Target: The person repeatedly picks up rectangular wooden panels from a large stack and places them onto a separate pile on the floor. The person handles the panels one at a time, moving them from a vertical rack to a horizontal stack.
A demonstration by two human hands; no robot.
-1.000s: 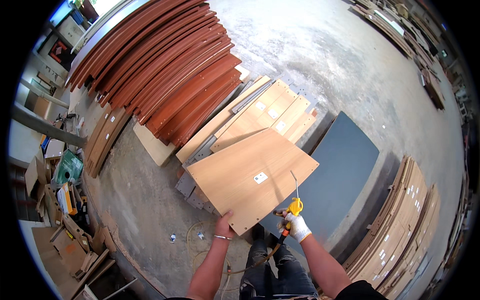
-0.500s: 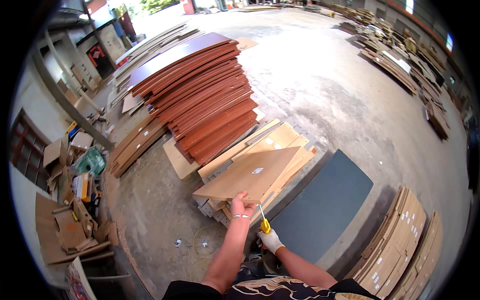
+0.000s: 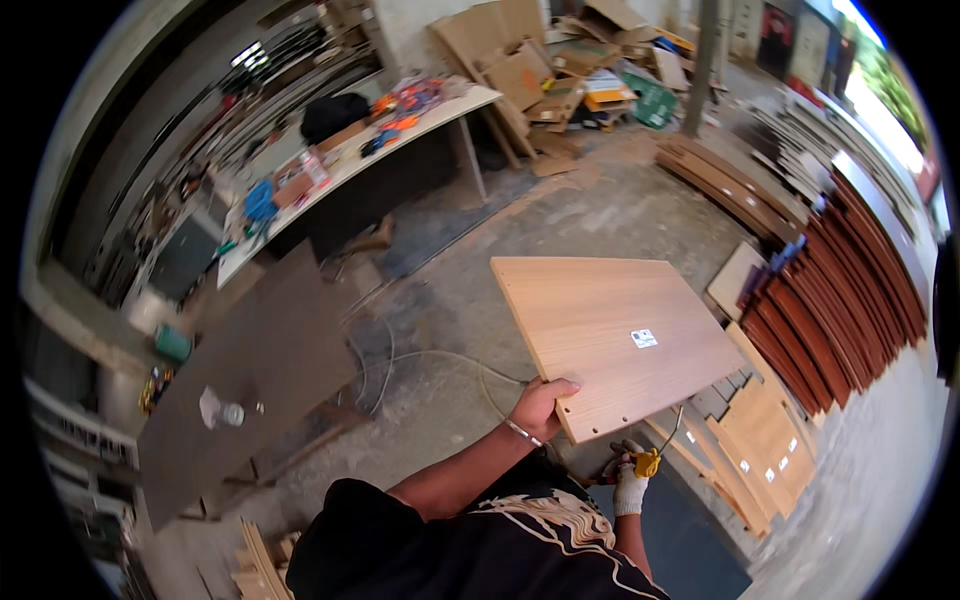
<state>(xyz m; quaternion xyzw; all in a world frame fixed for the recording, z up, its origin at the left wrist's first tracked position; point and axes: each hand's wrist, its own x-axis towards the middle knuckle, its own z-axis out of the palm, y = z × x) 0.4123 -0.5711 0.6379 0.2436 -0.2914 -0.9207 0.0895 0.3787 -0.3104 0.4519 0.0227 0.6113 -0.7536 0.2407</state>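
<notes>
A light wood-grain board (image 3: 615,330) with a white label and small holes along its near edge is held up in the middle. Its near corner is gripped by my bare left hand (image 3: 545,408), thumb on top and fingers out of sight underneath. Below the board's right end, my right hand (image 3: 630,488), in a white glove, is closed around a yellow air blow gun (image 3: 648,462). A thin bent metal nozzle rises from it, apart from the board. Some of the right hand's fingers are hard to make out.
Light boards (image 3: 765,440) lie stacked at right, near a tall stack of red-brown panels (image 3: 845,290). A dark table (image 3: 250,370) stands left, a cluttered white bench (image 3: 440,108) behind it. A hose (image 3: 430,353) crosses the floor. Cardboard (image 3: 520,80) is piled at the back.
My view has swung left, bringing the bench and dark table into sight. The board has come off the stack of light boards, carried left in my left hand. The blow gun stays in my right.
</notes>
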